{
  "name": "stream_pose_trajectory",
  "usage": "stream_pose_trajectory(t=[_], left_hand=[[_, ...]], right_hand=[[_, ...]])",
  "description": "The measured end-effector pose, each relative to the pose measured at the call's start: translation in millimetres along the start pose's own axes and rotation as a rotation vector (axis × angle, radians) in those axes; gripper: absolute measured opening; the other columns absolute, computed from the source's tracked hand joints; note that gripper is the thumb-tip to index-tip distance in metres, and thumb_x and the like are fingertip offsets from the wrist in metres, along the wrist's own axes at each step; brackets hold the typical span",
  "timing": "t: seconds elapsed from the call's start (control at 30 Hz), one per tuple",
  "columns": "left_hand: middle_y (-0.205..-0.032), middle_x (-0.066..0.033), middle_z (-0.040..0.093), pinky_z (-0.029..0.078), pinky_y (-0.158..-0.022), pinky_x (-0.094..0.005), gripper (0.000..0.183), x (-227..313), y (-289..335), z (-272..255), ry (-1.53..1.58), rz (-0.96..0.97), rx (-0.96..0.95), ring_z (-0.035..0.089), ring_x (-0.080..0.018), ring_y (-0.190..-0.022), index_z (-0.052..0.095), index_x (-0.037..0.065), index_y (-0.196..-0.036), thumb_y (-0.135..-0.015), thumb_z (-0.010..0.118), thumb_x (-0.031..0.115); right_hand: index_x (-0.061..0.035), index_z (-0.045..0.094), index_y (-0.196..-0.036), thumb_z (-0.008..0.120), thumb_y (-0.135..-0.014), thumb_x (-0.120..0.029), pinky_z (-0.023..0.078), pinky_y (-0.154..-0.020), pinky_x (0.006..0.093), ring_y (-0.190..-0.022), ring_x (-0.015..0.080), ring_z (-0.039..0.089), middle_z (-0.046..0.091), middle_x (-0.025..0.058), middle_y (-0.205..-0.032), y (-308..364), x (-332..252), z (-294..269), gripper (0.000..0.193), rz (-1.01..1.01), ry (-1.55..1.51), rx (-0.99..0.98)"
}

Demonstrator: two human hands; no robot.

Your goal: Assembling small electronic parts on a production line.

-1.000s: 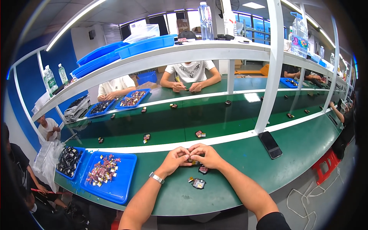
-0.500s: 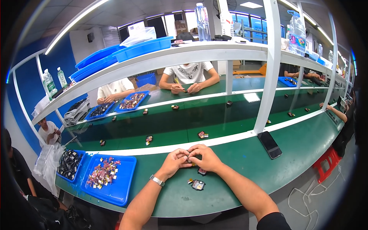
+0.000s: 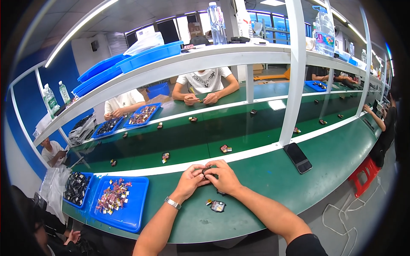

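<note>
Small dark part (image 3: 206, 170) sits at my twelve o'clock, pinched between my left hand (image 3: 188, 182) and right hand (image 3: 224, 177), close together, probably because something so little needs steadying; a grey-and-black piece (image 3: 218, 206) lies near, at five o'clock from them; the blue tray (image 3: 139, 194) of red-and-yellow parts (image 3: 113, 197) sits toward eight, presumably for easy left-hand reach.

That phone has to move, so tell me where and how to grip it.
I'd pinch the black phone across its long edges, about midway, coming from the near end. It lies flat, so the edges offer the best hold, and its far end sits close to the white post. The right hand seems best, being nearer, but holds a small dark part.
</note>
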State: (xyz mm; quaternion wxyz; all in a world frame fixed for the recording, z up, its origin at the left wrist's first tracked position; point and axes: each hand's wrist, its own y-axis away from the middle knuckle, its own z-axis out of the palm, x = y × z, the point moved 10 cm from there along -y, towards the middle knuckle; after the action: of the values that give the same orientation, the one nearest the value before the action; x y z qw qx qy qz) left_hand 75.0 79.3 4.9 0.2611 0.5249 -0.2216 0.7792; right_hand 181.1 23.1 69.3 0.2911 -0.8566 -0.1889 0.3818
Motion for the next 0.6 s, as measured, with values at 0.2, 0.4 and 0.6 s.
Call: stream_pose_trajectory(t=[0.2, 0.4, 0.6], left_hand=[[-0.117, -0.0138, 0.063, 0.054, -0.098, -0.0406, 0.025, -1.4, -1.8, 1.2, 0.03, -0.006, -0.018, 0.063, -0.0232, -0.109, 0.048, 0.004, -0.122, -0.098, 0.053, 0.004], [-0.116, -0.0147, 0.063, 0.054, -0.098, -0.0404, 0.024, -0.8, 0.3, 1.2, 0.017, -0.013, -0.005, 0.063, -0.0235, -0.109, 0.048, 0.003, -0.122, -0.098, 0.053, 0.005], [-0.117, -0.0155, 0.062, 0.055, -0.097, -0.0392, 0.023, 3.6, -0.6, 2.4, -0.005, 0.009, 0.019, 0.063, -0.0234, -0.109, 0.049, 0.003, -0.12, -0.097, 0.053, 0.002]], right_hand=[[-0.0104, 0.073, -0.093, 0.071, -0.082, -0.013, 0.047, -0.097, 0.036, -0.116, 0.0251, 0.053, 0.06, 0.0038, -0.118, 1.1, 7.5, 0.6, 0.011, 0.045, -0.028, -0.022], [-0.0109, 0.074, -0.093, 0.073, -0.081, -0.012, 0.046, -0.098, 0.0377, -0.116, 0.0265, 0.052, 0.061, 0.005, -0.119, 1.9, 10.3, 3.1, 0.013, 0.049, -0.061, -0.026], [-0.0103, 0.074, -0.093, 0.072, -0.08, -0.011, 0.045, -0.1, 0.0385, -0.118, 0.0274, 0.051, 0.06, 0.0056, -0.122, -0.4, 5.7, 0.9, 0.013, 0.065, -0.089, 0.0]])
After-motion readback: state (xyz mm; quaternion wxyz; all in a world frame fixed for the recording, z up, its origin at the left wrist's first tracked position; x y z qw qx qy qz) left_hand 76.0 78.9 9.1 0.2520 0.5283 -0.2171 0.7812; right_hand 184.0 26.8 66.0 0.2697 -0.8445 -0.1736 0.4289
